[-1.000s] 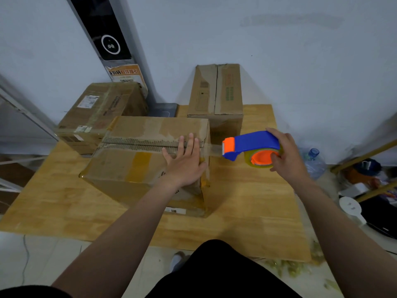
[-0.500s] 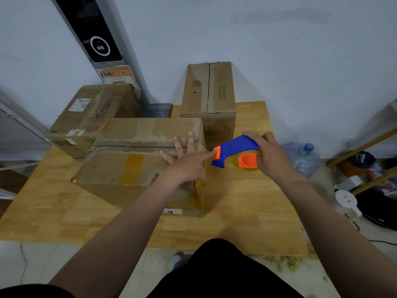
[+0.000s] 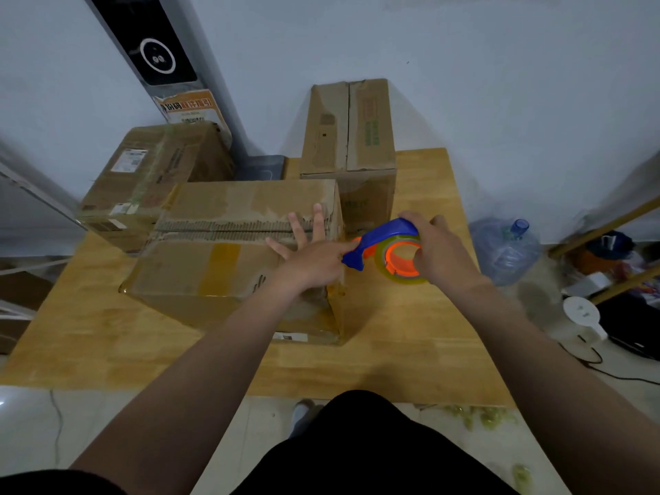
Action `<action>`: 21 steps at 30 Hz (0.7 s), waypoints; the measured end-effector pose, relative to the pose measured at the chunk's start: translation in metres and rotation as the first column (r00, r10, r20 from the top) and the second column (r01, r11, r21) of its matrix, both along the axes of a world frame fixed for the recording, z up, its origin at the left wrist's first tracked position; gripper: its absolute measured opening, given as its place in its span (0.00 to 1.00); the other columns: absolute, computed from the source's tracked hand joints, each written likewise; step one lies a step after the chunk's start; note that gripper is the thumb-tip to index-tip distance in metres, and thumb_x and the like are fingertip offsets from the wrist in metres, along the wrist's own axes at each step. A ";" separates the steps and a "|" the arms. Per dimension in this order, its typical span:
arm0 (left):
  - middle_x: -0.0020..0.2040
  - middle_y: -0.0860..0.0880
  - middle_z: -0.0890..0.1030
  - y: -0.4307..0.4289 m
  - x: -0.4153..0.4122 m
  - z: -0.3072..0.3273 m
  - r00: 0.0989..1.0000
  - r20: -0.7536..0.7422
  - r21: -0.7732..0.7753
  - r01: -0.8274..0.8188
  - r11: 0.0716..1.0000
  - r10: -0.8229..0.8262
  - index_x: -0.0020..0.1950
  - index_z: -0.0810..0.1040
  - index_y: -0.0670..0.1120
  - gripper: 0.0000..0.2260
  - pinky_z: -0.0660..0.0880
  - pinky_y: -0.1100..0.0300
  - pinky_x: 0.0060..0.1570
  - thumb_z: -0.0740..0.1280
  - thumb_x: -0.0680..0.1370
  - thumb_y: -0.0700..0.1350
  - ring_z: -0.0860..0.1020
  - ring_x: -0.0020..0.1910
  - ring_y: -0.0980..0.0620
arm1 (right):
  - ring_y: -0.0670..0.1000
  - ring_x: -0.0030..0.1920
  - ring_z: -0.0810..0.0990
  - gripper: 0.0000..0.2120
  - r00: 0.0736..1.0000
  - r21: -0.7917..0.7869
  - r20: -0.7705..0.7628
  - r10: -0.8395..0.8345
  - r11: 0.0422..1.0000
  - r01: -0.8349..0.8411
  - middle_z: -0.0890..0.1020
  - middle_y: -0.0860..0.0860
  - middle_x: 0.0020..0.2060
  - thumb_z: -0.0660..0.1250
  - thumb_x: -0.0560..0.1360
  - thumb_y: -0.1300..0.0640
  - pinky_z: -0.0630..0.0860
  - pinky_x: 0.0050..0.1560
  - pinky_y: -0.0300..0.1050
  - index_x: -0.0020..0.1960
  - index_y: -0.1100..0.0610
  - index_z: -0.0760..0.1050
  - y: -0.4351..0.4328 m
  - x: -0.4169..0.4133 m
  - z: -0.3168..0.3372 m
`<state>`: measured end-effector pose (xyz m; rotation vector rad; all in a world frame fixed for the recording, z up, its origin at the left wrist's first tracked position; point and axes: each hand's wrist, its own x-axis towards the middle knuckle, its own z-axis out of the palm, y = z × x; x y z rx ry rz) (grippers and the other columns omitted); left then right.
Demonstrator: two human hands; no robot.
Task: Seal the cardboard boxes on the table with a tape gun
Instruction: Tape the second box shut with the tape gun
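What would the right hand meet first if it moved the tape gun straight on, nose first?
Most likely the left hand, whose finger lies at the nose of the tape gun the right hand grips; just behind is the right end of the near box. Depth is unclear.

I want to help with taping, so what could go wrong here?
The front of the tape gun sits right beside the left hand, flat on the cardboard box, so its cutter might nick a finger. The flap edges look ragged, so tape may wrinkle or stick badly there.
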<state>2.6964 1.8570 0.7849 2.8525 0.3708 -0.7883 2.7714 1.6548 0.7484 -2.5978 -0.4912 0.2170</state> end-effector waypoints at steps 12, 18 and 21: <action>0.74 0.51 0.18 0.000 0.002 -0.003 1.000 -0.009 -0.012 -0.018 1.000 0.018 0.73 0.58 0.79 0.39 0.32 0.17 0.62 0.55 0.80 0.34 0.18 0.70 0.32 | 0.66 0.46 0.76 0.32 0.978 -0.190 -0.197 -0.071 0.981 0.033 0.67 0.58 0.57 0.60 0.76 0.67 0.81 0.44 0.61 0.75 0.43 0.64 -0.017 -0.002 -0.032; 0.75 0.51 0.18 -0.001 0.001 -0.005 0.998 0.055 -0.022 -0.033 0.999 0.034 0.77 0.34 0.72 0.43 0.34 0.16 0.62 0.56 0.81 0.35 0.20 0.72 0.32 | 0.66 0.39 0.82 0.31 0.857 -0.203 -0.501 -0.122 0.979 0.020 0.70 0.58 0.64 0.59 0.77 0.69 0.81 0.25 0.56 0.75 0.45 0.66 -0.028 0.005 -0.057; 0.77 0.49 0.20 -0.003 0.001 -0.006 0.996 0.080 -0.017 -0.038 0.999 0.039 0.78 0.28 0.64 0.42 0.36 0.16 0.63 0.56 0.82 0.40 0.23 0.74 0.31 | 0.66 0.39 0.83 0.31 0.767 -0.215 -0.621 -0.161 0.976 0.030 0.70 0.60 0.66 0.59 0.78 0.70 0.83 0.30 0.59 0.77 0.47 0.66 -0.027 0.009 -0.075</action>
